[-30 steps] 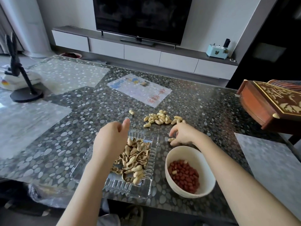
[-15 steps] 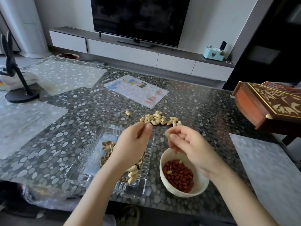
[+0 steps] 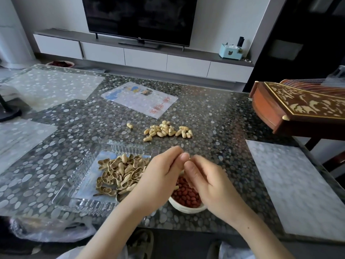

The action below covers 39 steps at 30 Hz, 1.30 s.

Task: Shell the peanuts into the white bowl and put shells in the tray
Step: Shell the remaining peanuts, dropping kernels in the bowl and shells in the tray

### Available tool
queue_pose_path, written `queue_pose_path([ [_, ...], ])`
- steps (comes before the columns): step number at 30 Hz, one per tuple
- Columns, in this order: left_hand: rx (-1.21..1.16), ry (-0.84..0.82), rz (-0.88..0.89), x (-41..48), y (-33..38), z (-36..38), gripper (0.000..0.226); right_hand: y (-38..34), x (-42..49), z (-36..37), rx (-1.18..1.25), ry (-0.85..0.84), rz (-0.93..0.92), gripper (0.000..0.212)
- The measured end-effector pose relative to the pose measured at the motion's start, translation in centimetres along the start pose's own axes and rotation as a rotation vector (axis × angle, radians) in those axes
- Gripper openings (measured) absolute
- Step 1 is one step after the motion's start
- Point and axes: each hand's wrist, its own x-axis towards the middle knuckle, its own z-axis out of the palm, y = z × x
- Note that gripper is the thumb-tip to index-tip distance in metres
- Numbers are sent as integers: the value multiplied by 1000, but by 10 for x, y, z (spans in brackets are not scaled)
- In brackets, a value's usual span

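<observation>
left hand (image 3: 158,176) and right hand (image 3: 203,181) are held curled, fingertips meeting over the bowl (image 3: 186,209); anything pinched is hidden. cracking is judged in hand; next, shells are owed to the tray (image 3: 82,202).

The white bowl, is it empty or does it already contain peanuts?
Not empty. Red kernels cover the visible inside of the white bowl; how full, cannot tell.

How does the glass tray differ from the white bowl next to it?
The glass tray is clear, ribbed and rectangular; the white bowl is opaque and round. The tray holds tan empty shells; the bowl holds red-skinned kernels. The tray lies mostly in plain view; the bowl is largely covered by the left hand and right hand. Both sit side by side on the pebble-patterned table.
</observation>
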Motion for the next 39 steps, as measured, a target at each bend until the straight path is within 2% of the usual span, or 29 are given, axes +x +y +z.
queue_pose_path([
  [4,-123,11,9,1,0,14,38,4,-3,5,12,92,-74,31],
  [9,-116,72,27,3,4,23,36,5,-3,8,10,201,-101,29],
  [12,-151,83,23,2,10,26,34,2,-4,9,61,243,-82,31],
  [18,-227,133,-53,0,11,38,35,3,2,19,92,442,32,37],
  [23,-169,114,-59,0,9,35,38,0,1,14,193,391,136,42],
  [29,-8,155,-80,-4,5,45,36,7,4,14,231,487,357,49],
  [37,-125,82,-131,-2,1,34,35,6,7,-3,564,299,671,47],
  [39,-104,61,-150,-2,-2,28,35,7,7,-11,509,266,683,47],
])
